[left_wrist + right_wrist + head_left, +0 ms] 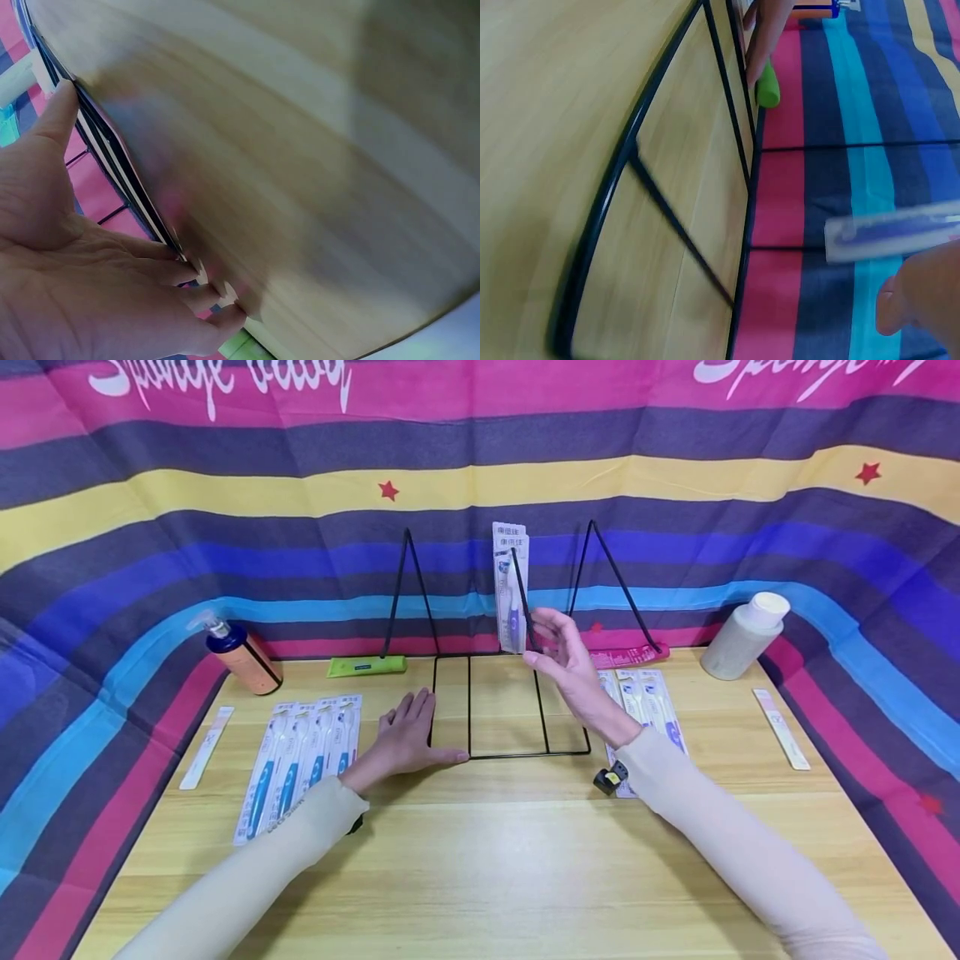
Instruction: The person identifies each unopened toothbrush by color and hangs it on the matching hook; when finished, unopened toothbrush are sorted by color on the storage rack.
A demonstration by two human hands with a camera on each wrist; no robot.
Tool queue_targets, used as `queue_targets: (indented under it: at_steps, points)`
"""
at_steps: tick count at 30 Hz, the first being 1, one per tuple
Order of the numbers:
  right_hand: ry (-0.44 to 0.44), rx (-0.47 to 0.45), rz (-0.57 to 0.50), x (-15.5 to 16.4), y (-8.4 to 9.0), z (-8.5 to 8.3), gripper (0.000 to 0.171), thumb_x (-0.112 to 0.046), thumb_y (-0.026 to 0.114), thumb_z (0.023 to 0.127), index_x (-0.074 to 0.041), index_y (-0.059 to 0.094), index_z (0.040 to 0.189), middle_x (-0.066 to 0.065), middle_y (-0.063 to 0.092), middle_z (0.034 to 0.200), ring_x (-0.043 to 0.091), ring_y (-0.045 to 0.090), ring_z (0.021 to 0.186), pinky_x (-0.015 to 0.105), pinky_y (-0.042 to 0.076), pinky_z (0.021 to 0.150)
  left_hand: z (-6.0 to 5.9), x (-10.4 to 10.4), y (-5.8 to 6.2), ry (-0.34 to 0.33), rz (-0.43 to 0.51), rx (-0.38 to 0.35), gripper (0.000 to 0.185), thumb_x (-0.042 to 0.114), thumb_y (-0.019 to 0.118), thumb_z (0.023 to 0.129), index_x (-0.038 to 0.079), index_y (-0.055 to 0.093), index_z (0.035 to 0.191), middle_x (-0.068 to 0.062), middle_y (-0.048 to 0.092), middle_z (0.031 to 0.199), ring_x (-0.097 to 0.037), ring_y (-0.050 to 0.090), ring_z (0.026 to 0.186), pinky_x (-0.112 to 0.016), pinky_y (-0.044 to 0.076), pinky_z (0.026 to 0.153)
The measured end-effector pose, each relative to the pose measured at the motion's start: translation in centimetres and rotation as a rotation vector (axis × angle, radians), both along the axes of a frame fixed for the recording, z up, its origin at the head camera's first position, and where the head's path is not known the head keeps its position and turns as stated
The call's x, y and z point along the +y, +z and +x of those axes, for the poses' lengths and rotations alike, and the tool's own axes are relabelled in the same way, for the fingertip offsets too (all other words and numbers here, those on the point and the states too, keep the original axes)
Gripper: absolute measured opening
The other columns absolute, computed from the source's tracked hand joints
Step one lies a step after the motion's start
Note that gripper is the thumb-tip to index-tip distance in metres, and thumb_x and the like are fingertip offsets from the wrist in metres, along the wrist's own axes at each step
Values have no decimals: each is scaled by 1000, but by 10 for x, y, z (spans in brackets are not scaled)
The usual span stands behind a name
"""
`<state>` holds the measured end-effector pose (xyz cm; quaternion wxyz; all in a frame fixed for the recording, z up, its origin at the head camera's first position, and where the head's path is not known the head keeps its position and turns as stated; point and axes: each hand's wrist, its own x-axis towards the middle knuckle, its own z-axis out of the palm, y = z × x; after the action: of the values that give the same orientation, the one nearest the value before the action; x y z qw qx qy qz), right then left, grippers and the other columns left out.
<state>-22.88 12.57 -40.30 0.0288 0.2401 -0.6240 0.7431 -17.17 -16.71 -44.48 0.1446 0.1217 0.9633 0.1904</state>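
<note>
A black wire rack (529, 754) stands on the table, with packaged toothbrushes (512, 602) hanging one before another on its middle wire. My left hand (408, 739) rests at the rack's left base, thumb spread along the front wire and fingers straight. In the left wrist view, its fingertips lie along the dark wire edge. My right hand (566, 668) is raised just right of the hanging packs, fingers loosely bent and apart from the thumb, holding nothing. The right wrist view shows part of that hand (926, 292) below the end of a blurred toothbrush pack (892, 232).
Blue toothbrush packs (300, 760) lie left, purple ones (652, 706) right, partly behind my right arm. A green tube (367, 666) and pink tube (626, 656) lie by the rack. A pump bottle (243, 652), grey bottle (742, 635) and striped cloth (480, 443) stand behind.
</note>
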Motion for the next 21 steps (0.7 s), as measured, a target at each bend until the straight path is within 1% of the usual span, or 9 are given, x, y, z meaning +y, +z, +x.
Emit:
queue_targets:
  at_steps: [1, 3, 6, 9, 11, 14, 17, 19, 21]
  points:
    - [-13, -6, -1, 5, 0, 1, 69, 2, 65, 99, 1, 35, 161, 24, 35, 166, 42, 31, 154, 57, 25, 125, 0, 0, 0, -2, -1, 0, 127, 71, 75, 92, -5, 13, 172, -23, 7, 180, -47, 4, 165, -73, 11, 124]
    - [-27, -29, -18, 15, -1, 3, 69, 6, 63, 98, 4, 34, 161, 28, 32, 167, 46, 28, 154, 54, 27, 125, -1, 0, -1, -1, 2, -2, 127, 71, 75, 92, -5, 13, 172, -23, 6, 180, -47, 4, 165, -73, 10, 124]
    - [-50, -71, -40, 34, -1, 8, 69, 10, 60, 99, 4, 33, 162, 29, 35, 163, 45, 35, 149, 45, 36, 122, -1, 1, -1, 0, 0, 0, 127, 71, 75, 92, -5, 13, 172, -24, 7, 180, -47, 4, 165, -74, 10, 124]
    - [-92, -93, -44, 55, -3, 15, 63, 13, 59, 101, 4, 37, 160, 26, 49, 152, 35, 51, 136, 34, 47, 113, -2, 1, -1, 1, -1, 5, 127, 71, 75, 92, -6, 14, 172, -24, 7, 180, -48, 5, 164, -74, 11, 124]
    - [-133, -103, -27, 72, -5, 21, 57, 13, 59, 102, 3, 44, 156, 21, 59, 141, 27, 60, 123, 28, 52, 104, -3, 0, -2, -1, 2, 6, 127, 72, 75, 92, -6, 14, 172, -24, 8, 180, -48, 5, 164, -74, 11, 124]
    - [-178, -134, -4, 99, -9, 30, 49, 12, 60, 104, -3, 54, 150, 11, 68, 127, 18, 66, 110, 24, 56, 94, -2, -1, -3, -1, 2, 6, 128, 73, 75, 92, -5, 13, 172, -24, 7, 180, -47, 4, 164, -74, 10, 124]
    - [-224, -185, 31, 125, -13, 40, 44, 7, 64, 106, -9, 61, 146, 7, 70, 124, 13, 68, 107, 22, 57, 90, -2, -2, -4, -1, 4, 10, 128, 73, 74, 91, -5, 13, 172, -24, 7, 180, -47, 4, 165, -74, 11, 124]
    - [-271, -232, 90, 142, -17, 47, 44, 0, 69, 106, -6, 61, 148, 3, 71, 122, 10, 68, 105, 20, 56, 88, -2, -3, -3, -2, 6, 13, 128, 73, 75, 91, -5, 14, 172, -24, 7, 180, -47, 4, 164, -74, 11, 124]
    - [-327, -276, 202, 158, -23, 52, 49, -9, 74, 106, -1, 58, 152, -1, 71, 118, 7, 67, 102, 17, 55, 85, -2, -3, -3, -3, 10, 13, 127, 72, 75, 91, -5, 14, 172, -24, 7, 180, -48, 4, 164, -74, 11, 123]
